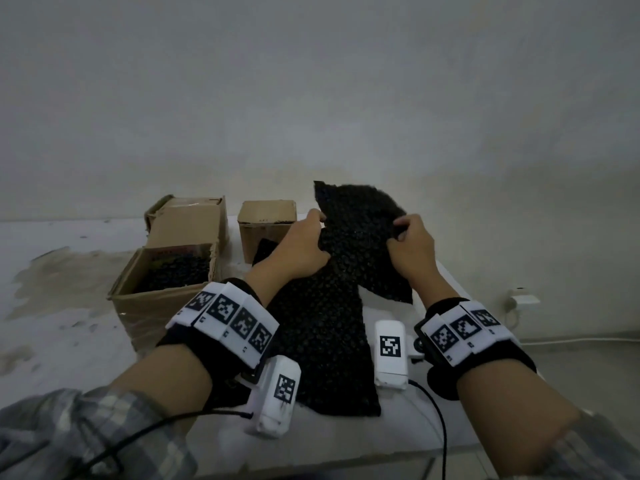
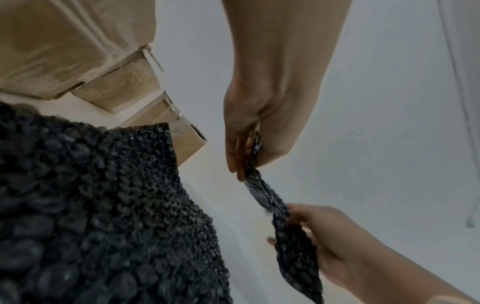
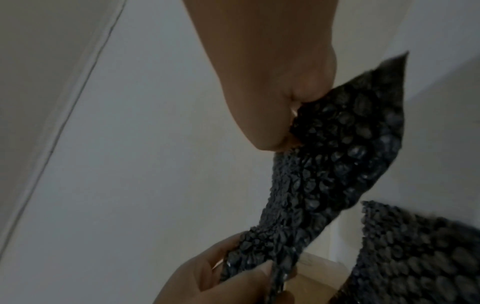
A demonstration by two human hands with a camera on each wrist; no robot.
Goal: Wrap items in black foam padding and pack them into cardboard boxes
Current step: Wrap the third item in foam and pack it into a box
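A sheet of black bubbled foam padding (image 1: pixel 360 220) is held up above the white table (image 1: pixel 69 341) by both hands. My left hand (image 1: pixel 318 233) pinches its left edge, and my right hand (image 1: pixel 398 233) pinches its right edge. A second, longer foam sheet (image 1: pixel 325 341) lies flat on the table beneath them. In the left wrist view my left hand (image 2: pixel 246 156) and right hand (image 2: pixel 298 226) grip the held sheet (image 2: pixel 293 253) edge-on. In the right wrist view my right hand (image 3: pixel 291 123) and left hand (image 3: pixel 249 267) clasp the same sheet (image 3: pixel 337 164).
An open cardboard box (image 1: pixel 162 299) with black foam inside stands at the left, with another box (image 1: pixel 194 220) behind it. A small closed box (image 1: pixel 266 230) sits past my left hand. A white wall plug (image 1: pixel 523 299) and cable are at the right, beyond the table edge.
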